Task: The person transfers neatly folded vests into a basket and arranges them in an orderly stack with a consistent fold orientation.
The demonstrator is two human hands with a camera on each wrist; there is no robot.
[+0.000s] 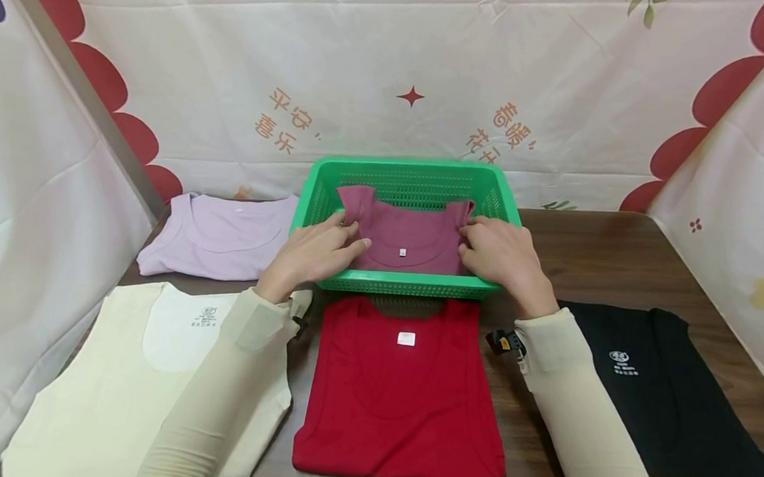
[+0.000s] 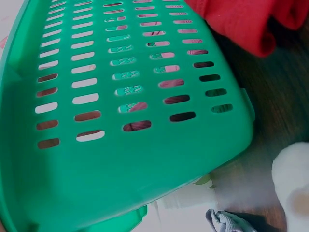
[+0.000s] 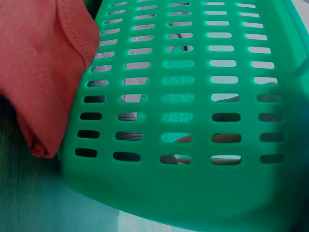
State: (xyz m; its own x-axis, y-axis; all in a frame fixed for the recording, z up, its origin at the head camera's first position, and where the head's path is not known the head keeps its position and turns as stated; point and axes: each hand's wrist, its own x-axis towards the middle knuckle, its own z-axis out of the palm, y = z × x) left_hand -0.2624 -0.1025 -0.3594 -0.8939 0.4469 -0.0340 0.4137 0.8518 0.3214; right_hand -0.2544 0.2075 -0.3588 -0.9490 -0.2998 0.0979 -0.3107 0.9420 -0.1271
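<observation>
A folded mauve tank top [image 1: 416, 230] lies inside the green plastic basket [image 1: 412, 279], its neckline and small white label facing me. Its two shoulder straps stick up toward the back of the basket. My left hand [image 1: 316, 252] reaches over the left front rim and pinches the top's left side between thumb and fingers. Over the right rim, my right hand [image 1: 503, 257] grips the top's right side with curled fingers. Both wrist views are filled by the basket's slotted wall [image 2: 145, 159], which hides the fingers.
A red tank top [image 1: 403, 397] lies folded just in front of the basket. To the left are a lilac top [image 1: 228, 230] and a cream top [image 1: 107, 389], partly under my left sleeve. A black top [image 1: 673, 396] lies right. A printed cloth [image 1: 396, 60] hangs behind the table.
</observation>
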